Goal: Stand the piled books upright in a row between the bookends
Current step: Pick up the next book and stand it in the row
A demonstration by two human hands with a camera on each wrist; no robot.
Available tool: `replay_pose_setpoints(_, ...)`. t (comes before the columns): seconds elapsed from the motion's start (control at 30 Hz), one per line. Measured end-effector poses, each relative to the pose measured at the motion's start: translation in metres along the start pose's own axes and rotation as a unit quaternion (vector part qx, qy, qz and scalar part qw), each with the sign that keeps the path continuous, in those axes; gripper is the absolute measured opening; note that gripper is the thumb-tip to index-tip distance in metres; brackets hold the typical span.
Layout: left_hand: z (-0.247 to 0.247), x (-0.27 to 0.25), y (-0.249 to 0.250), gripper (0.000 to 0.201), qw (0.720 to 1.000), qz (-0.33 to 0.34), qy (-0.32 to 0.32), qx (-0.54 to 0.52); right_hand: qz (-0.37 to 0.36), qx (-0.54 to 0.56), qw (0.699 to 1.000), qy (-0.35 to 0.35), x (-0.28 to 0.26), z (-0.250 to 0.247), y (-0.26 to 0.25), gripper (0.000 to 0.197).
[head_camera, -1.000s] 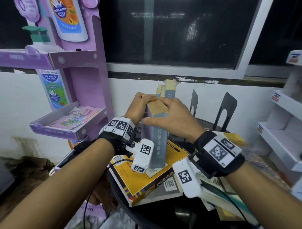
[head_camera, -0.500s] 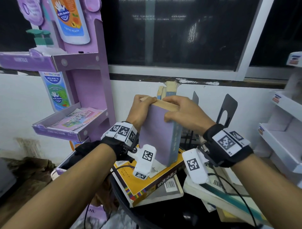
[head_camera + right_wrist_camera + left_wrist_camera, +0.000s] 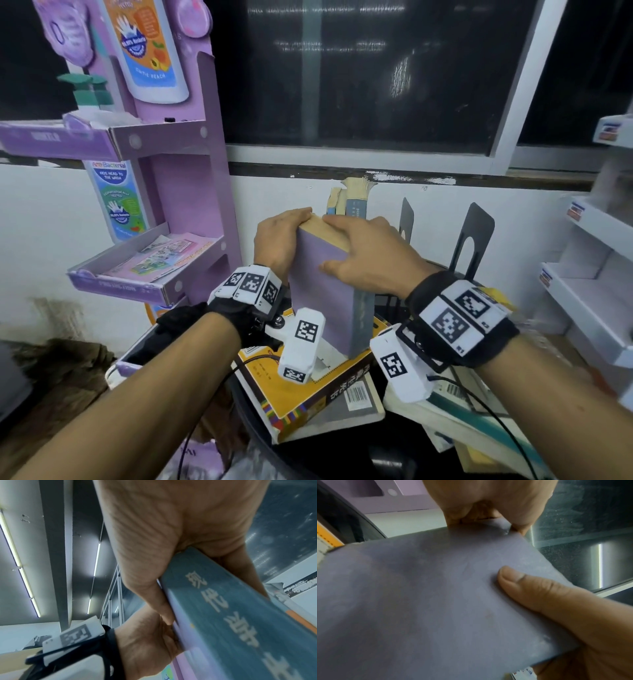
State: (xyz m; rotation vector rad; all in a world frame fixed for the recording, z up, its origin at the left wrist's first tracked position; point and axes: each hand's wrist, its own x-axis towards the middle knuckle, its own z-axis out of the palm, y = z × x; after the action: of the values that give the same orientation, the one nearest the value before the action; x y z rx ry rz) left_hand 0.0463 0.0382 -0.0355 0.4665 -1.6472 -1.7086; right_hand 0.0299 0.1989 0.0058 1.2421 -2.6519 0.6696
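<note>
Thick lilac-covered paperback book [image 3: 329, 291] tilted further than half second earlier, bottom edge on glossy yellow book [image 3: 305, 394]. Left hand [image 3: 279, 240] and right hand [image 3: 370, 260] gripped top; fingers curled round yellowed page edge.

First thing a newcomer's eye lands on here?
The thick purple book, dead centre, held on end by the left hand and the right hand, its lower end over the yellow book on the pile. Next, the black bookends behind to the right, and the purple display stand at left.
</note>
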Motion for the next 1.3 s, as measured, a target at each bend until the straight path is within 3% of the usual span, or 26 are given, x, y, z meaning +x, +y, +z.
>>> replay_pose_setpoints(0.1, 0.0, -0.001, 0.001, 0.026, 1.0, 0.001, -0.01, 0.004, 0.005, 0.016, 1.0, 0.004, -0.001, -0.001, 0.001, 0.069)
replay_pose_setpoints(0.37, 0.021, -0.001, 0.014, 0.038, 0.99, -0.063, -0.127, -0.026, 0.052, 0.062, 0.996, 0.028, -0.001, -0.017, 0.022, 0.067)
replay_pose_setpoints(0.57, 0.035, 0.005, 0.014, 0.036, 0.993, 0.012, -0.117, 0.028, 0.082, 0.056, 0.994, 0.039, -0.001, -0.04, 0.046, 0.07)
replay_pose_setpoints(0.67, 0.039, 0.01, 0.012, 0.045, 0.992, 0.035, -0.104, 0.059, 0.106, 0.036, 0.993, 0.048, -0.002, -0.051, 0.058, 0.07)
replay_pose_setpoints(0.77, 0.042, 0.019, 0.009, 0.035, 0.987, 0.065, -0.107, 0.103, 0.123, 0.034, 0.99, 0.061, -0.001, -0.059, 0.067, 0.069)
replay_pose_setpoints(1.3, 0.062, 0.064, -0.018, 0.048, 0.98, 0.04, -0.139, 0.134, 0.174, -0.022, 0.982, 0.066, 0.05, -0.05, 0.087, 0.068)
